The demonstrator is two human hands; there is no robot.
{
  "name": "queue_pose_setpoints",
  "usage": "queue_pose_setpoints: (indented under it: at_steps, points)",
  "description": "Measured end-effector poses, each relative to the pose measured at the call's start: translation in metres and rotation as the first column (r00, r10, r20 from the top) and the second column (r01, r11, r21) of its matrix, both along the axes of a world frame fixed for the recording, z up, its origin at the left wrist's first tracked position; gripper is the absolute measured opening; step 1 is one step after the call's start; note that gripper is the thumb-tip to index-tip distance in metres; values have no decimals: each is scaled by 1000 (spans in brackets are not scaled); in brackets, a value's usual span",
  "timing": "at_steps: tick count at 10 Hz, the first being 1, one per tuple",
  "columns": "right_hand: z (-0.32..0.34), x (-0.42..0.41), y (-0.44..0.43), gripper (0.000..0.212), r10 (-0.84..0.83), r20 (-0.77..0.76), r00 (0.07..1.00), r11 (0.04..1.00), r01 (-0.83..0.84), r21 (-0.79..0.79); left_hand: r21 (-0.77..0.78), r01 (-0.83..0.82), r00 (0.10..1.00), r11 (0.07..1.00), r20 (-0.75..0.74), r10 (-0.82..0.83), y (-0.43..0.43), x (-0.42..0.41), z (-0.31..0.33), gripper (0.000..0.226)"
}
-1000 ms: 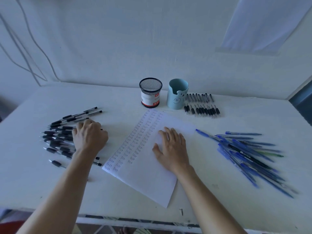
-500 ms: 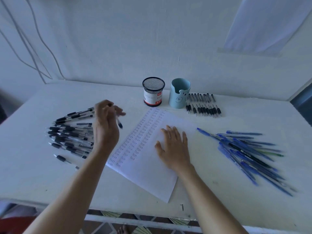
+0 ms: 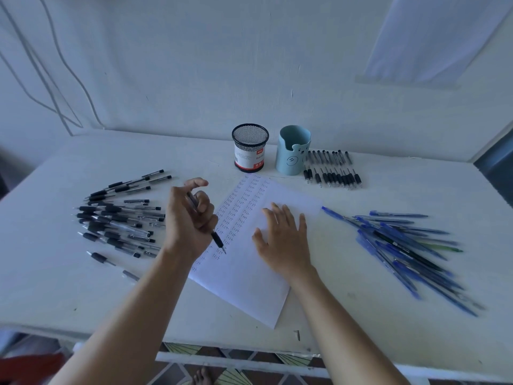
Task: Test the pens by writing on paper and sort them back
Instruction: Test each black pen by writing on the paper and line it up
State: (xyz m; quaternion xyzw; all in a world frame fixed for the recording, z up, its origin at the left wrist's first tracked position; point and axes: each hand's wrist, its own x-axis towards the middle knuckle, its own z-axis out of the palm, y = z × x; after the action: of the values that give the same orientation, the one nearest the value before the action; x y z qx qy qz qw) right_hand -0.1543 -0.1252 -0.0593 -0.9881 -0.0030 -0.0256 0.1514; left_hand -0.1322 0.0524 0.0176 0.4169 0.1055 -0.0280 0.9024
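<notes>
A pen (image 3: pixel 218 241) is gripped by the left hand (image 3: pixel 188 218), paper (image 3: pixel 244 287) pinned by the flat right hand (image 3: pixel 286 240); written words (image 3: pixel 238 209) could be smeared beneath the left hand.

From my end I counted two hands, the left hand (image 3: pixel 188 218) and the right hand (image 3: pixel 283 240), with a single black pen (image 3: pixel 218 241) held in the left. One sheet of paper (image 3: pixel 249 287) lay on the worktop (image 3: pixel 361 315). There were two cups: one black mesh cup (image 3: pixel 249 151) and one pale blue cup (image 3: pixel 291 154). I made out two rows of short dark pen pieces (image 3: pixel 331 177), about ten to a row. The loose black pens (image 3: pixel 116 218) and the blue pens (image 3: pixel 402 245) made two heaps, each too tangled for an exact count, with one green pen (image 3: pixel 444 248) among the blue
</notes>
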Motion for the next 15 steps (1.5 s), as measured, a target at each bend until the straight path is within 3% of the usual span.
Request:
queue_pose_setpoints:
  at_steps: [1, 2, 4, 5, 6, 7, 8, 9, 12, 13, 14, 15]
  points:
    - [3, 0, 0, 85, 9, -18, 1000, 1000, -9, 8, 85, 29, 999, 996, 37, -32, 1, 2, -11, 16]
    - [5, 1, -2, 80, 22, -59, 998, 1000, -23, -14, 177, -15, 999, 984, 36, 9, 3, 4, -25, 23]
    - [10, 1, -10, 73, 52, -175, 983, 993, -69, -93, -41, 80, 995, 996, 62, -78, 15, 3, -50, 49]
    - [9, -4, -11, 73, 43, -186, 982, 991, -66, -116, 65, 61, 997, 996, 37, -63, 13, 4, -53, 63]
    - [6, -6, -11, 73, 43, -168, 985, 991, -63, -118, 235, 28, 1000, 972, 7, -30, 8, 0, -49, 44]
    - [5, -6, -10, 73, 38, -149, 988, 992, -54, -112, 564, 89, 984, 821, 75, -159, 11, -6, -49, 11]
    - [3, -5, -10, 74, 30, -139, 990, 992, -47, -121, 771, 107, 973, 628, 49, -227, 15, -10, -48, 18]
    - [3, -5, -10, 74, 29, -135, 990, 990, -47, -135, 819, 40, 967, 573, 112, -228, 20, -14, -46, 25]
    - [4, -6, -9, 73, 31, -142, 989, 991, -49, -124, 847, -92, 972, 523, 191, -137, 30, -17, -51, 25]
    - [3, -6, -9, 73, 32, -139, 990, 991, -49, -125, 836, -82, 972, 542, 188, -143, 28, -15, -54, 20]
    - [2, -6, -10, 74, 35, -137, 990, 990, -53, -130, 625, -37, 961, 780, 238, -145, 28, -11, -58, 5]
    - [3, -6, -10, 73, 34, -144, 989, 990, -53, -130, 582, -32, 963, 813, 235, -130, 26, -11, -57, 37]
